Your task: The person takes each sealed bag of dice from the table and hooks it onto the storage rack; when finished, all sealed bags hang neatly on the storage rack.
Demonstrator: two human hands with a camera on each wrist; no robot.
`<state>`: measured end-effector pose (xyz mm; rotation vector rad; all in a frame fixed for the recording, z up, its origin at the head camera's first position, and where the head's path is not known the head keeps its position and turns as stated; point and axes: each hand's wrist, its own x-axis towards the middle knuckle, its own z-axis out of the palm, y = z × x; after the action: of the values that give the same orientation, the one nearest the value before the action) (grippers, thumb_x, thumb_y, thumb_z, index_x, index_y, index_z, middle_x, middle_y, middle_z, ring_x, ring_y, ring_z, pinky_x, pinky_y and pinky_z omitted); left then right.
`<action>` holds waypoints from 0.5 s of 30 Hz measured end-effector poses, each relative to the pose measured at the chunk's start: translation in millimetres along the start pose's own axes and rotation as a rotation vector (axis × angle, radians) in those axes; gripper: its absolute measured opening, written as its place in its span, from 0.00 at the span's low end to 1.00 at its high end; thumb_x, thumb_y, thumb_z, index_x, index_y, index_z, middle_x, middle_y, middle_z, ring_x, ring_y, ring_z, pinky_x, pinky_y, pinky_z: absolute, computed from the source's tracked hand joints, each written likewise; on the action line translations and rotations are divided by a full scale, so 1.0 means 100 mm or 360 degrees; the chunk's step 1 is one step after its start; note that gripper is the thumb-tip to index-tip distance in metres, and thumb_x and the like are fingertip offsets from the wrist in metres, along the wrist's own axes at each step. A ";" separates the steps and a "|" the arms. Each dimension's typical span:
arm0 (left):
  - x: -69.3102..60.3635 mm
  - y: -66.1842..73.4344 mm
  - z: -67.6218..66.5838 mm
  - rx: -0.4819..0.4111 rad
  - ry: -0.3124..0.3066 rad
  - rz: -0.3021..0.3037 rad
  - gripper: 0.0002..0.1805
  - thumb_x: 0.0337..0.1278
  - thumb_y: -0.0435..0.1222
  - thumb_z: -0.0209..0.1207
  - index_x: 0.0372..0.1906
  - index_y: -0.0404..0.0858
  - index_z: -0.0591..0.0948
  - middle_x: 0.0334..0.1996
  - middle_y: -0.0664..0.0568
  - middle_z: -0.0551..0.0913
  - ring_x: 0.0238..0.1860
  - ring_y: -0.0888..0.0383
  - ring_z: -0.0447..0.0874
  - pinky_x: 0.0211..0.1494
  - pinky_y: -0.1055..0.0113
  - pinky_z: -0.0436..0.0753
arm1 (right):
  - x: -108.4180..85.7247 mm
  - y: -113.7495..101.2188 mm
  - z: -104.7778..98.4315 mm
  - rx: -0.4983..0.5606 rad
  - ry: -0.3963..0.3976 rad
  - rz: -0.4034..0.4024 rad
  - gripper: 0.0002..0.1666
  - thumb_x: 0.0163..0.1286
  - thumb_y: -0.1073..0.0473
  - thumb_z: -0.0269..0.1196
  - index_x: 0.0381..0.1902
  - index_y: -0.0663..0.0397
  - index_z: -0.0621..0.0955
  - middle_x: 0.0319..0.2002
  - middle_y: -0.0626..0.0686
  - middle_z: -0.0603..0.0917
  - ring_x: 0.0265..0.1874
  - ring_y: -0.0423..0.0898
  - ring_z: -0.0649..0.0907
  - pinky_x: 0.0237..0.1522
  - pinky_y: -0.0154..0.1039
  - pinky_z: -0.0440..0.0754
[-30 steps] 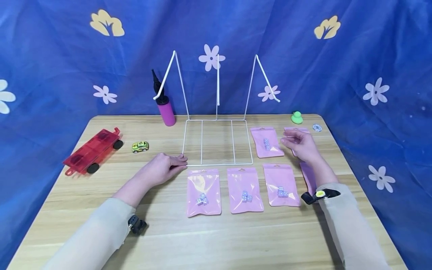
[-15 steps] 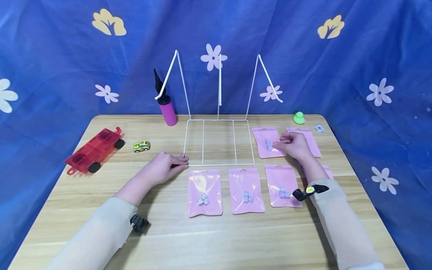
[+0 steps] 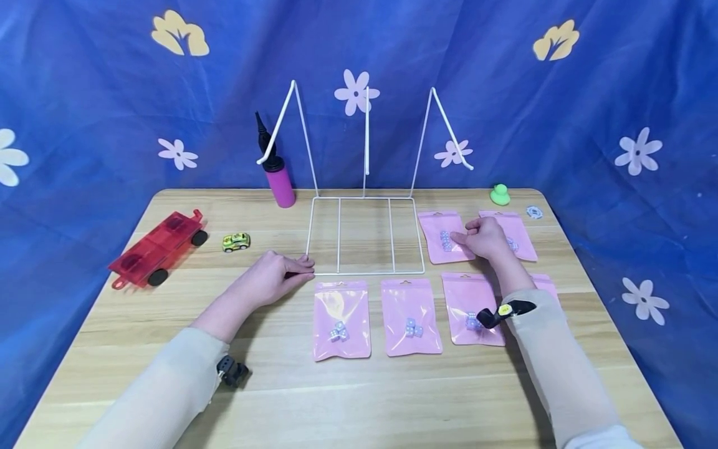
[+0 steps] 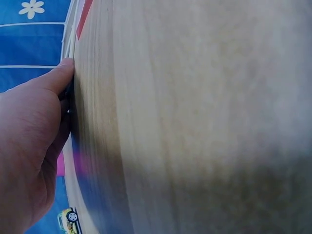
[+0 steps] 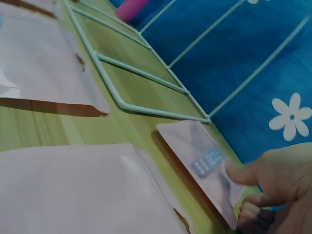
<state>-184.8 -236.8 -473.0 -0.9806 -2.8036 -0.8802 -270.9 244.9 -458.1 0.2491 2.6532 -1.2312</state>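
Observation:
My left hand [image 3: 276,277] pinches the front left corner of a white wire rack [image 3: 367,273] between thumb and fingers; the left wrist view shows the thumb [image 4: 62,73] against the wire. My right hand [image 3: 487,238] is at the right edge of a pink zip bag [image 3: 437,222] holding pale blue dice [image 3: 445,241]. In the right wrist view its thumb [image 5: 243,173] reaches over that bag near the dice, with a gap between thumb and fingers. The bag lies flat, right of the rack. Whether the fingertips touch it is hard to tell.
More pink bags lie in front, such as a left one [image 3: 342,299], a middle one [image 3: 406,299] and a right one [image 3: 468,290]. Behind stand a purple pump [image 3: 280,187] and green duck [image 3: 500,195]. Left are a red trailer [image 3: 159,246] and toy car [image 3: 236,242].
My right hand has moved left from the far right bag to the bag beside the rack. My left hand keeps its hold on the rack corner.

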 end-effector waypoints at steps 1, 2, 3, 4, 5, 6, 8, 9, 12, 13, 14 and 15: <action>0.00 0.00 0.00 -0.0001 -0.0002 0.0001 0.10 0.66 0.36 0.72 0.48 0.36 0.92 0.51 0.42 0.89 0.57 0.46 0.88 0.65 0.50 0.82 | -0.01 -0.02 0.01 -0.0043 -0.0006 0.0017 0.41 0.69 0.48 0.75 0.66 0.73 0.75 0.53 0.63 0.78 0.51 0.56 0.78 0.55 0.48 0.82; 0.01 0.00 0.00 0.0003 -0.0004 0.0002 0.10 0.66 0.36 0.72 0.48 0.36 0.92 0.51 0.42 0.89 0.57 0.46 0.88 0.65 0.50 0.82 | -0.01 -0.03 0.01 -0.0084 -0.0010 0.0022 0.43 0.68 0.45 0.75 0.65 0.73 0.75 0.54 0.64 0.79 0.52 0.57 0.78 0.56 0.50 0.82; 0.01 0.00 0.00 0.0004 -0.0005 0.0002 0.10 0.67 0.36 0.72 0.48 0.36 0.92 0.51 0.42 0.89 0.57 0.46 0.87 0.65 0.50 0.82 | -0.02 -0.04 0.02 -0.0112 -0.0016 0.0027 0.44 0.66 0.43 0.76 0.65 0.73 0.76 0.55 0.63 0.78 0.52 0.57 0.77 0.57 0.50 0.82; 0.01 -0.01 0.01 0.0007 -0.0005 0.0003 0.10 0.67 0.36 0.72 0.48 0.36 0.92 0.52 0.42 0.89 0.57 0.46 0.87 0.65 0.50 0.82 | -0.01 -0.04 0.03 -0.0118 -0.0020 0.0038 0.45 0.65 0.42 0.76 0.63 0.72 0.76 0.54 0.63 0.78 0.52 0.56 0.77 0.56 0.49 0.82; 0.01 -0.01 0.01 0.0007 -0.0005 0.0005 0.10 0.67 0.36 0.72 0.48 0.36 0.92 0.52 0.42 0.89 0.57 0.46 0.87 0.65 0.50 0.82 | 0.00 -0.04 0.03 -0.0099 -0.0026 0.0058 0.43 0.64 0.41 0.78 0.59 0.71 0.78 0.51 0.62 0.79 0.49 0.56 0.79 0.51 0.48 0.83; 0.01 -0.01 0.01 0.0007 -0.0004 0.0008 0.10 0.67 0.36 0.72 0.48 0.36 0.92 0.52 0.42 0.89 0.58 0.46 0.87 0.65 0.50 0.82 | 0.00 -0.04 0.04 -0.0089 -0.0024 0.0065 0.41 0.64 0.42 0.78 0.57 0.71 0.78 0.50 0.61 0.79 0.48 0.56 0.78 0.49 0.46 0.82; 0.00 -0.01 0.01 0.0006 -0.0003 0.0012 0.10 0.67 0.36 0.72 0.48 0.36 0.92 0.52 0.42 0.89 0.58 0.46 0.87 0.65 0.50 0.82 | 0.01 -0.05 0.05 -0.0060 -0.0019 0.0084 0.37 0.64 0.44 0.79 0.54 0.70 0.79 0.48 0.60 0.79 0.46 0.54 0.78 0.47 0.43 0.79; 0.00 -0.01 0.01 0.0002 -0.0004 0.0016 0.10 0.67 0.36 0.72 0.48 0.36 0.92 0.52 0.42 0.89 0.58 0.46 0.87 0.65 0.50 0.82 | 0.01 -0.05 0.05 -0.0048 -0.0019 0.0097 0.36 0.64 0.45 0.79 0.53 0.70 0.79 0.48 0.60 0.79 0.46 0.55 0.78 0.46 0.43 0.79; -0.01 -0.01 0.02 -0.0002 0.0001 0.0022 0.10 0.67 0.35 0.72 0.48 0.35 0.92 0.52 0.41 0.88 0.57 0.46 0.87 0.65 0.50 0.82 | 0.00 -0.06 0.06 -0.0021 0.0001 0.0115 0.33 0.67 0.49 0.77 0.54 0.70 0.78 0.52 0.62 0.78 0.50 0.56 0.77 0.50 0.45 0.79; -0.01 -0.01 0.02 -0.0002 0.0002 0.0021 0.10 0.67 0.35 0.72 0.48 0.35 0.92 0.52 0.41 0.88 0.57 0.46 0.87 0.65 0.50 0.82 | 0.01 -0.06 0.06 -0.0007 0.0010 0.0120 0.32 0.67 0.50 0.77 0.54 0.71 0.78 0.53 0.63 0.78 0.50 0.57 0.77 0.51 0.46 0.80; -0.01 -0.01 0.02 -0.0002 0.0004 0.0019 0.10 0.67 0.35 0.72 0.48 0.35 0.92 0.52 0.41 0.88 0.57 0.45 0.87 0.65 0.50 0.82 | 0.00 -0.06 0.05 0.0004 0.0015 0.0128 0.31 0.68 0.51 0.76 0.53 0.71 0.78 0.53 0.63 0.77 0.50 0.58 0.77 0.50 0.47 0.80; 0.00 -0.01 0.01 -0.0003 0.0005 0.0018 0.10 0.66 0.35 0.72 0.48 0.35 0.92 0.52 0.41 0.88 0.57 0.45 0.87 0.65 0.50 0.82 | 0.00 -0.06 0.05 0.0017 0.0024 0.0125 0.30 0.68 0.52 0.76 0.53 0.71 0.79 0.52 0.64 0.77 0.50 0.58 0.77 0.50 0.48 0.80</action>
<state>-185.1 -236.9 -475.0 -0.9936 -2.7923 -0.8821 -272.0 237.2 -457.1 0.3618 2.6228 -1.2245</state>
